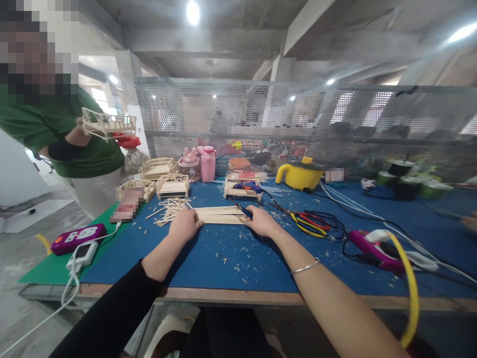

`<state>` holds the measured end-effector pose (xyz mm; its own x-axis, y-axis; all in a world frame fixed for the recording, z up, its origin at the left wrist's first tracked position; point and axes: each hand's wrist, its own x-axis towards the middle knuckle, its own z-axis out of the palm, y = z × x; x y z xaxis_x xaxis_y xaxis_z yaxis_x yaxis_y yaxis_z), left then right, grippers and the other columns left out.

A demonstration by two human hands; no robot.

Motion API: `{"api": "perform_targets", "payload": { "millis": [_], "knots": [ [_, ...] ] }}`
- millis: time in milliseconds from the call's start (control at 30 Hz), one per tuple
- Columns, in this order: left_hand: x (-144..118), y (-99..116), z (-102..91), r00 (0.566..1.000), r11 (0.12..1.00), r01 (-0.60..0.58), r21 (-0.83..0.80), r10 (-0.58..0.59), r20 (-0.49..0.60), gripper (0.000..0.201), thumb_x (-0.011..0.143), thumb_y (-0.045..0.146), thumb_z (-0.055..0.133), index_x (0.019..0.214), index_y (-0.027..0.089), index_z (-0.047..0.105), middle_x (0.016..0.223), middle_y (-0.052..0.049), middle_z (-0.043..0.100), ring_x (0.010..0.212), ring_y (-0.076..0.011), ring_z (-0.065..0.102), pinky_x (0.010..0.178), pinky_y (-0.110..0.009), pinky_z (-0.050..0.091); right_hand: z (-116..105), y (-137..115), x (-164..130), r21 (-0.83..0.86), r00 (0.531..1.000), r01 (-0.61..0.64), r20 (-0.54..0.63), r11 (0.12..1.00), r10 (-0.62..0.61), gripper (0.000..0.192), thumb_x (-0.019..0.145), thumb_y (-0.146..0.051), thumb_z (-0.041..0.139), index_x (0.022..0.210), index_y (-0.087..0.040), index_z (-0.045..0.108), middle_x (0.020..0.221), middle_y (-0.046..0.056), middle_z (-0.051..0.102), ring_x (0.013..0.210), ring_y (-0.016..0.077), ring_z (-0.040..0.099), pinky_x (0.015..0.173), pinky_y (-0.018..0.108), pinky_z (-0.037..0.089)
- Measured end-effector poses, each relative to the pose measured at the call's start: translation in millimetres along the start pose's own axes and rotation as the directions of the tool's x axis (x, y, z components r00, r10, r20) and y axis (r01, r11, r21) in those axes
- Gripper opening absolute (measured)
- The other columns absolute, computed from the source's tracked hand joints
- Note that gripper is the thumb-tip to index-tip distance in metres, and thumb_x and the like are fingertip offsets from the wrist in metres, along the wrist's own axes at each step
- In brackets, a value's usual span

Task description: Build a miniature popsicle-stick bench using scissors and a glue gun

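A flat row of thin wooden sticks (219, 215) lies side by side on the blue table mat. My left hand (185, 223) is closed at the row's left end, fingers bent on the sticks. At the right end my right hand (261, 221) is closed around a slim dark tool with a pointed tip (241, 208); its exact kind is hard to make out. Loose short sticks (172, 211) are heaped just left of my left hand. Behind the row, a blue glue gun (248, 186) rests on a small wooden frame (231, 191).
More small wooden frames (173, 186) stand at the back left. Yellow-handled pliers (307, 226), cables, a purple power strip (376, 251) and a yellow pot (303, 174) are to the right. A co-worker in green (89, 154) holds another wooden frame (110, 124) at left.
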<state>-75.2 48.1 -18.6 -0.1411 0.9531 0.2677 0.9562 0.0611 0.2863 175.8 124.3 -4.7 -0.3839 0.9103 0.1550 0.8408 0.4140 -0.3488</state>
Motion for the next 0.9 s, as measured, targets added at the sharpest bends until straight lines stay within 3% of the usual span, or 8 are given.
{"api": "perform_targets", "payload": {
  "millis": [100,200,367,700,900],
  "knots": [
    [1,-7,-3.0,1.0,0.999,0.019,-0.04,-0.019,0.02,0.022,0.075,0.038,0.062,0.076,0.016,0.065,0.081,-0.008,0.067,0.079,-0.0218,0.063,0.07,-0.029,0.045,1,-1,-1,-0.011,1.0,-0.004,0.0,1.0,0.004,0.026,0.076,-0.028,0.062,0.101,-0.019,0.059,0.089,0.008,0.068,0.079,0.0194,0.059,0.061,0.023,0.033],
    [4,-21,-7.5,0.998,0.991,0.034,-0.128,-0.027,0.056,0.014,0.074,0.024,0.062,0.086,0.018,0.067,0.081,-0.004,0.07,0.078,-0.0177,0.063,0.071,-0.026,0.046,0,-1,-1,-0.015,1.0,-0.006,0.003,1.0,0.006,0.027,0.076,-0.026,0.062,0.101,-0.019,0.059,0.089,0.007,0.068,0.079,0.0187,0.059,0.061,0.022,0.033],
    [7,-34,-11.5,0.994,0.969,0.07,-0.236,-0.049,0.093,0.031,0.07,0.011,0.061,0.1,0.017,0.066,0.085,-0.003,0.073,0.08,-0.0151,0.066,0.076,-0.023,0.047,0,-1,-1,-0.014,1.0,0.007,0.004,1.0,-0.007,0.024,0.074,-0.022,0.062,0.098,-0.019,0.06,0.089,0.006,0.068,0.079,0.0179,0.059,0.061,0.022,0.033],
    [3,-19,-11.8,0.998,0.991,0.019,-0.132,-0.012,0.058,0.031,0.07,0.013,0.061,0.1,0.016,0.066,0.082,-0.003,0.072,0.079,-0.0166,0.065,0.073,-0.024,0.046,0,-1,0,-0.011,1.0,-0.009,-0.013,1.0,0.009,0.029,0.069,-0.02,0.064,0.098,-0.018,0.059,0.092,0.007,0.068,0.082,0.0191,0.06,0.065,0.023,0.036],
    [3,-19,-7.8,1.0,0.999,0.003,-0.043,-0.003,0.003,0.035,0.071,0.018,0.06,0.106,0.015,0.063,0.103,-0.009,0.069,0.096,-0.0225,0.062,0.082,-0.029,0.046,-2,-1,1,-0.012,1.0,-0.016,-0.025,1.0,0.015,0.034,0.068,-0.023,0.066,0.1,-0.017,0.059,0.102,0.009,0.067,0.091,0.021,0.061,0.073,0.025,0.04]
  ]
}}
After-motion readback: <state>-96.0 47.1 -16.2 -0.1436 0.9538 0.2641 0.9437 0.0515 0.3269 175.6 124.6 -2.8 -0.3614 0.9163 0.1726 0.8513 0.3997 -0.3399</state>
